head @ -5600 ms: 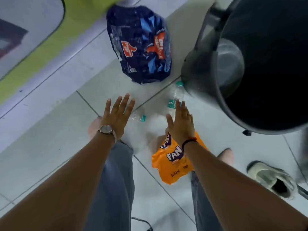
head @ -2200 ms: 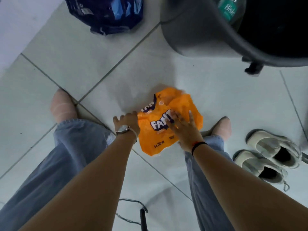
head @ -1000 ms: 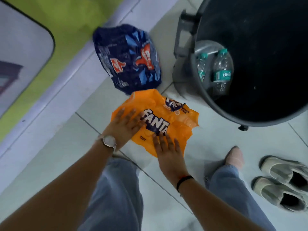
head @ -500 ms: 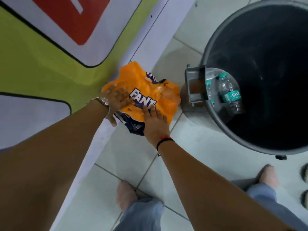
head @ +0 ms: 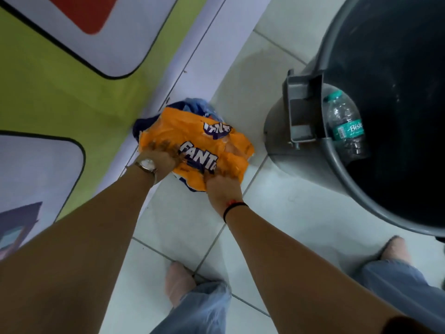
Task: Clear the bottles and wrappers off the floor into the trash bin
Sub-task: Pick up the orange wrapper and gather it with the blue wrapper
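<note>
Head view: half a second before, the hands lay flatter on the orange wrapper (head: 204, 150) as it slid over the blue one; now the left hand (head: 159, 160) and right hand (head: 222, 186) had curled down, fingers digging into its near edge. Both hands were closed on the orange wrapper, which sat bunched on top of the blue wrapper (head: 192, 108). Only dark edges of the blue one showed, at the far side and beneath the near edge, so whether the fingers also caught it could not be told. The stack lay on the tiles against the mat (head: 79, 92), just left of the bin (head: 303, 150).

That gathering probably meant both wrappers would go up in one lift, the last litter visible on the floor. One bottle (head: 345, 124) was visible inside the bin, against its wall.

The wrappers were thin, glossy film, crumpled into ridges and likely springy and slippery when squeezed. The bin was smooth, round grey plastic with a boxy handle bracket on its rim. The bottle was clear, ribbed plastic with a teal label and cap. The tiles were pale and slick, with dark grout lines.
</note>
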The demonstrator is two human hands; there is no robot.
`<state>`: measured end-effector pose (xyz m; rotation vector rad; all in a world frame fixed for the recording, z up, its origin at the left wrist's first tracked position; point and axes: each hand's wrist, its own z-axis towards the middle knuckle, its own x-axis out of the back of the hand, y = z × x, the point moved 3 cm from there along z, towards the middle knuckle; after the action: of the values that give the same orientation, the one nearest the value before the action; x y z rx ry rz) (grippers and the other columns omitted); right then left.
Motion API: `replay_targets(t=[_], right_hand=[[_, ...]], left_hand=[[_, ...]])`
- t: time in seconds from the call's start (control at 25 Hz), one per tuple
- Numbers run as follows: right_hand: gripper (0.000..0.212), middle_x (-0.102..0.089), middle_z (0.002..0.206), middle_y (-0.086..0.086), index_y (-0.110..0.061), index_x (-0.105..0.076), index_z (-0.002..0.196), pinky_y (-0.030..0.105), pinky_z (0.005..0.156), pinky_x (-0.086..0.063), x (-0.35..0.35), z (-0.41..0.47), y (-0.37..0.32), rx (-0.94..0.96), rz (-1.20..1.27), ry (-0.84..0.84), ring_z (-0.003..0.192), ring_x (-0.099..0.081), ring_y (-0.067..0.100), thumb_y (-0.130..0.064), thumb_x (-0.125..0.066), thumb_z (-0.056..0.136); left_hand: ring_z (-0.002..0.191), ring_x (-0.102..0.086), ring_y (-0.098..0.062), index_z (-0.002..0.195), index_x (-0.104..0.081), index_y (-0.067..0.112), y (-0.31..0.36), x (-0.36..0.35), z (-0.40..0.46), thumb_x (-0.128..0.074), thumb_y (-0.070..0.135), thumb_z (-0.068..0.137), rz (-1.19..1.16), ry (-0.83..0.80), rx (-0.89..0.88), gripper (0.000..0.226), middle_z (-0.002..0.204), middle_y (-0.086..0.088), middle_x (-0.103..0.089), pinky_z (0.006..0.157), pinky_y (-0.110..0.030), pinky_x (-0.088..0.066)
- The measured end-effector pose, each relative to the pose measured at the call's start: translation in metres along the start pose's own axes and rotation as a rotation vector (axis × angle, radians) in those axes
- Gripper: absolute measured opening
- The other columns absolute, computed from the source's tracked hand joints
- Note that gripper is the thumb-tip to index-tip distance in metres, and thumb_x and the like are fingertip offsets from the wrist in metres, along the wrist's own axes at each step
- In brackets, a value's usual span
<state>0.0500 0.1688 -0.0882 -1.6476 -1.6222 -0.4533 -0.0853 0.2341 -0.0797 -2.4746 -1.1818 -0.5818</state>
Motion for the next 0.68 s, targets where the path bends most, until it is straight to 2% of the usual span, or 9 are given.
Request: replay_targets(t=[0.08,0.16,0.36,0.48,0.56,0.6,0.68], right_hand=[[0.032,-0.056,0.127,0.015,-0.009,-0.044,0.130,0.043,0.097,-0.044,0.007,-0.015,-0.001,0.051,-0.017,-0.028,0.117,-0.050,0.034,-0.008,-0.037,0.099],[0.031,-0.059,0.122,0.014,-0.009,-0.047,0.126,0.042,0.093,-0.044,0.014,-0.041,-0.003,0.103,-0.037,-0.064,0.113,-0.053,0.033,-0.008,-0.037,0.097],[0.037,-0.046,0.136,0.020,-0.008,-0.037,0.135,0.055,0.104,-0.030,0.047,-0.150,-0.018,0.199,-0.085,-0.189,0.125,-0.040,0.038,-0.014,-0.029,0.099],[0.045,-0.047,0.141,0.016,-0.012,-0.038,0.136,0.058,0.104,-0.033,0.093,-0.197,-0.035,0.315,-0.319,-0.019,0.128,-0.043,0.038,-0.019,-0.019,0.096],[0.045,-0.037,0.147,0.021,-0.008,-0.030,0.140,0.062,0.107,-0.025,0.127,-0.214,-0.048,0.403,-0.363,-0.003,0.133,-0.035,0.042,-0.019,-0.017,0.099],[0.044,-0.030,0.149,0.025,-0.005,-0.025,0.142,0.064,0.108,-0.019,0.152,-0.221,-0.050,0.453,-0.402,-0.019,0.134,-0.028,0.046,-0.019,-0.020,0.101],[0.044,-0.024,0.151,0.027,-0.002,-0.021,0.142,0.064,0.109,-0.016,0.196,-0.228,-0.049,0.502,-0.518,0.060,0.135,-0.024,0.049,-0.019,-0.024,0.102]], left_hand=[[0.143,-0.005,-0.033,0.145,-0.004,0.020,0.005,-0.004,-0.017,-0.021,0.031,0.101,-0.021,-0.059,-0.013,0.049,0.157,-0.008,-0.004,0.117,-0.047,-0.008],[0.142,-0.007,-0.035,0.144,0.001,0.022,0.017,-0.013,-0.046,-0.025,0.029,0.100,0.004,-0.111,-0.030,0.052,0.157,-0.008,-0.002,0.115,-0.049,-0.013],[0.141,-0.001,-0.039,0.143,0.011,0.020,0.069,-0.031,-0.167,-0.029,0.026,0.098,-0.183,-0.123,0.117,0.060,0.157,-0.010,0.005,0.114,-0.054,-0.011],[0.141,0.008,-0.039,0.138,0.021,0.022,0.084,-0.023,-0.244,-0.027,0.022,0.099,-0.364,-0.092,0.265,0.062,0.154,-0.008,0.019,0.115,-0.054,-0.006],[0.139,0.015,-0.038,0.137,0.019,0.020,0.083,-0.008,-0.283,-0.031,0.011,0.097,-0.488,0.023,0.331,0.065,0.144,-0.007,0.031,0.114,-0.055,-0.003],[0.138,0.012,-0.038,0.140,0.010,0.015,0.080,0.011,-0.299,-0.038,0.003,0.094,-0.553,0.170,0.351,0.067,0.144,-0.009,0.025,0.113,-0.056,-0.002],[0.134,-0.016,-0.042,0.139,-0.024,0.005,0.074,0.047,-0.321,-0.056,-0.013,0.078,-0.551,0.496,0.369,0.071,0.148,-0.022,-0.015,0.112,-0.058,0.006]])
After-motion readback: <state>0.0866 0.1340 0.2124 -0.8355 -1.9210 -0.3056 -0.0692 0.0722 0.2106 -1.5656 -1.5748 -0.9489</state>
